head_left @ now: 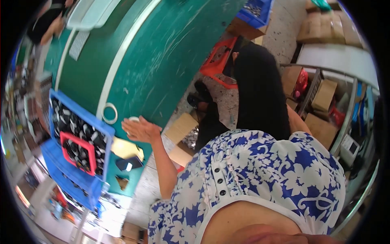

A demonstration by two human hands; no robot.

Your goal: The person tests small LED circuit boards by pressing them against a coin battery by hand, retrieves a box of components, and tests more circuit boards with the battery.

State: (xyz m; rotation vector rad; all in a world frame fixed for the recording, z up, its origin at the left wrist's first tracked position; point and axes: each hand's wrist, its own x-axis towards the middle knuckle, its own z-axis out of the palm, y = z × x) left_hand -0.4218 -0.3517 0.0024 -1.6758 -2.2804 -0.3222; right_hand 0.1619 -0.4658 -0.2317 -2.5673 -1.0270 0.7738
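My left hand (141, 129) is over the edge of the green table (162, 61), its fingers stretched out and nothing seen in its grasp. A small pale thing (134, 119) shows right at its fingers, partly covered. Just left of it lies a white tape roll (109, 113). Close by rest a yellowish sheet or envelope (126, 149) and a dark flat object like a phone (129, 163). Of my right arm only the forearm (298, 120) shows; the hand is hidden behind my black-trousered leg (260, 89).
At the left, a blue crate (79, 95) holds many black and white parts and a red frame (94, 156). An open carton (183, 128) stands below the table edge, near a red stool (219, 61). Shelves with boxes (323, 95) are on the right. Another person's arm (53, 29) is far left.
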